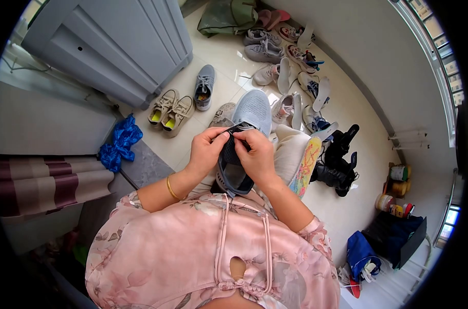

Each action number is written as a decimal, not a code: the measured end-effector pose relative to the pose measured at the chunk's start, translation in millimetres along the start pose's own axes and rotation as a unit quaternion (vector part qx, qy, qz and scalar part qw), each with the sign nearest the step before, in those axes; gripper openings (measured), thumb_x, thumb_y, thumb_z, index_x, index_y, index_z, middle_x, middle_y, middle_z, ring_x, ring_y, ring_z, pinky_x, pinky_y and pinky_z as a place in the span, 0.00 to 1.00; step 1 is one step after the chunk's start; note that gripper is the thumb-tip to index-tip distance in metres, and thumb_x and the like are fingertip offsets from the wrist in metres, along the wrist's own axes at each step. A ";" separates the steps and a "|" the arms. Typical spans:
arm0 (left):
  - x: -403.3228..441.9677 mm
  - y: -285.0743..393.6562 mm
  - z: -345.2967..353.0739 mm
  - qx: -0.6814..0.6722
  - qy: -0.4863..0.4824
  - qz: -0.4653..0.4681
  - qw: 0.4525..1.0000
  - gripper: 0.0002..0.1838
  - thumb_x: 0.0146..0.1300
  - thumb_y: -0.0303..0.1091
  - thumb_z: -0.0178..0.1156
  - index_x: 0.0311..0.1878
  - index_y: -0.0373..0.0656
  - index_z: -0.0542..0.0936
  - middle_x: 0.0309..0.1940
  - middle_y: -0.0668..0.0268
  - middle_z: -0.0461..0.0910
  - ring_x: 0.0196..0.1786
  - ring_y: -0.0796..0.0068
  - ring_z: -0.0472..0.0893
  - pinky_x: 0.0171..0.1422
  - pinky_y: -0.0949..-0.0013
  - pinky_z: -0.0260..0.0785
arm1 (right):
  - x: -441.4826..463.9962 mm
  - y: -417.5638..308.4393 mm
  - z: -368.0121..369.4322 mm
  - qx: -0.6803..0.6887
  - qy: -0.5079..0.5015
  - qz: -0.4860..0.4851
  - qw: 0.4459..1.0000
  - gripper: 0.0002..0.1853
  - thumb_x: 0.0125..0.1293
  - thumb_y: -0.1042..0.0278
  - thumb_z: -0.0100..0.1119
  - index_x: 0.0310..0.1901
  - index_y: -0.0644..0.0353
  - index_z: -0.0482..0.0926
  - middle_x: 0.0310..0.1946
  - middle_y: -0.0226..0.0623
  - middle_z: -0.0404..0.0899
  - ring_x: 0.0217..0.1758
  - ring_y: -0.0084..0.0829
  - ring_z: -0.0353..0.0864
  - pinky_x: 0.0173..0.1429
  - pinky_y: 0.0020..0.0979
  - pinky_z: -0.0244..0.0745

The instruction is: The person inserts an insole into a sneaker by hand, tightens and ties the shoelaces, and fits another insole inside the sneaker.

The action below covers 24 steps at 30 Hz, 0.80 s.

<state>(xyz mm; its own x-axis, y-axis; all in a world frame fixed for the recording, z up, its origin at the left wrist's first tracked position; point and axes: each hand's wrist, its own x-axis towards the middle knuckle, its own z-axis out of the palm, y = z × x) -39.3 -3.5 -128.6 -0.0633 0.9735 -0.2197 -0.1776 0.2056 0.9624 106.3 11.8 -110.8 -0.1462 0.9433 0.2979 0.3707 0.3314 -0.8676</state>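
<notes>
A light grey-blue mesh sneaker rests at my lap, its toe pointing away from me and its dark opening facing me. My left hand is closed in a pinch at the left side of the lacing and tongue. Opposite it, my right hand pinches the same area, with the fingertips of both hands almost touching. Whether a lace or the tongue's edge lies between the fingers is hard to make out. Beside my right forearm is a cream cloth item with a colourful patterned insole against it.
Beige shoes and a single grey sneaker stand on the tiles ahead left. Several shoes with insoles pulled out line the right wall, with black shoes nearer. A blue plastic bag lies left, below a grey cabinet.
</notes>
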 end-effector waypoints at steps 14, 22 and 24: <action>-1.2 1.8 1.0 0.065 -0.002 0.050 0.997 0.11 0.66 0.29 0.56 0.46 0.32 0.81 0.39 0.66 0.81 0.42 0.83 0.77 0.47 0.79 0.70 | -1.0 -0.5 2.1 -0.036 0.020 0.014 0.999 0.05 0.52 0.78 0.62 0.31 0.65 0.77 0.28 0.43 0.76 0.32 0.43 0.77 0.36 0.37 0.71; 8.5 7.1 -7.3 0.051 -0.058 0.066 0.995 0.09 0.66 0.28 0.57 0.43 0.34 0.82 0.42 0.65 0.80 0.45 0.77 0.77 0.54 0.75 0.67 | 1.9 -4.9 4.3 -0.057 0.040 -0.031 0.997 0.06 0.51 0.79 0.62 0.31 0.63 0.75 0.27 0.42 0.75 0.30 0.44 0.76 0.34 0.38 0.70; 11.8 6.3 -8.4 0.042 -0.073 0.073 0.994 0.08 0.66 0.28 0.57 0.42 0.35 0.83 0.43 0.65 0.80 0.45 0.77 0.77 0.54 0.75 0.68 | 1.6 -3.2 5.2 -0.056 0.035 -0.031 0.997 0.07 0.51 0.79 0.62 0.32 0.63 0.75 0.27 0.41 0.75 0.31 0.43 0.76 0.35 0.38 0.70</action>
<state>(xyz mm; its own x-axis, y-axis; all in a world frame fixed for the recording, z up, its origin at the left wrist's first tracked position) -49.4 8.5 -126.4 0.0625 0.9964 -0.0573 -0.0943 0.0630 0.9935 100.1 12.2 -109.6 -0.1087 0.9185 0.3803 0.4629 0.3853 -0.7983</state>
